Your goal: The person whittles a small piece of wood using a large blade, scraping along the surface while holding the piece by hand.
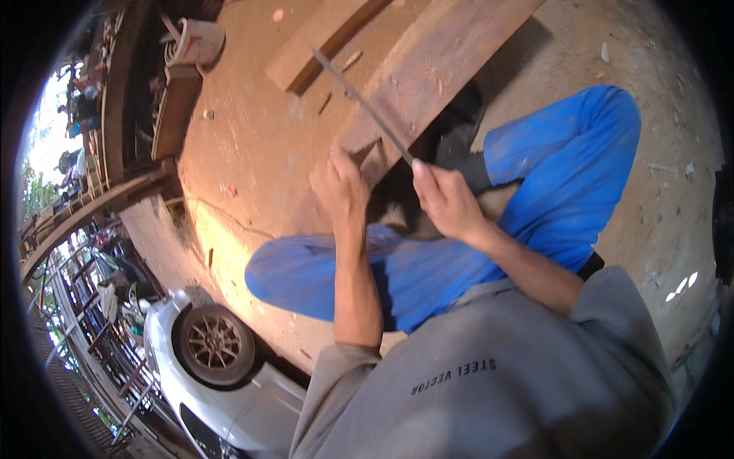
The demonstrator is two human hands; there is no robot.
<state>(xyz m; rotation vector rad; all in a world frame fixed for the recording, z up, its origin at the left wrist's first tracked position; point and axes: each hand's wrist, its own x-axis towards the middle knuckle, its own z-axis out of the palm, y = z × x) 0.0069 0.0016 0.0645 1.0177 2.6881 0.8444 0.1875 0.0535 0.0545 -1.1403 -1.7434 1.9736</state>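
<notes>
My right hand (447,200) is closed around the near end of a long, thin, dark metal tool (359,101). The tool slants away to the far left, crossing above a reddish wooden beam (436,69); whether it is a file or a blade seen edge-on, I cannot tell. To its left, my left hand (340,186) is closed in a fist at the beam's near part. Beside its thumb shows a dark, angular wooden corner or notch (372,159). What the left fingers grip is hidden under the hand.
A shorter wood block (321,38) lies on the dirt floor beyond the beam, with wood chips (352,60) nearby. My blue-trousered legs (566,145) are bent around the beam's near end. A whitish bucket (197,42) stands far left; a silver car (172,359) is at lower left.
</notes>
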